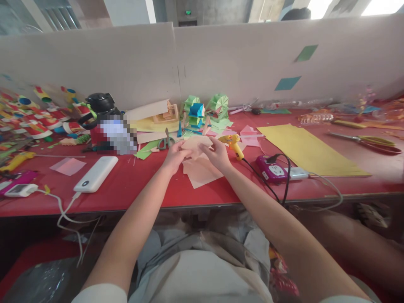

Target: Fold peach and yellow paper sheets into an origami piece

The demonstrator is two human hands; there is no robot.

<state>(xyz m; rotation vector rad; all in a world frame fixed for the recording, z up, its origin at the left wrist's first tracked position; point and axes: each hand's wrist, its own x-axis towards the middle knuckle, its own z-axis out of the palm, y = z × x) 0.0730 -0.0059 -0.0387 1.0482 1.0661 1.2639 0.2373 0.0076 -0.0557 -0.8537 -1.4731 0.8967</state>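
Note:
Both hands hold one pale peach paper piece point(196, 145) between them, just above the red table point(135, 189). My left hand point(177, 157) is closed on its left edge, and my right hand point(217, 152) grips the right edge with the thumb on top. More peach paper sheets point(202, 172) lie beneath, partly covered by the held piece. To the right of my right hand is a yellow glue gun point(232, 145). Gray-green scissors point(166, 141) are close to my left hand. Behind the hands stand green folded paper shapes point(219, 105) and a blue one point(196, 112).
A white power bank point(96, 174) and a black-lidded bottle point(101, 105) are at left. A purple power strip point(273, 169) with cables, yellow paper point(311, 149) and red-and-yellow-handled scissors point(369, 142) are at right. A white partition point(240, 63) rises behind; a person's leg point(350, 242) shows lower right.

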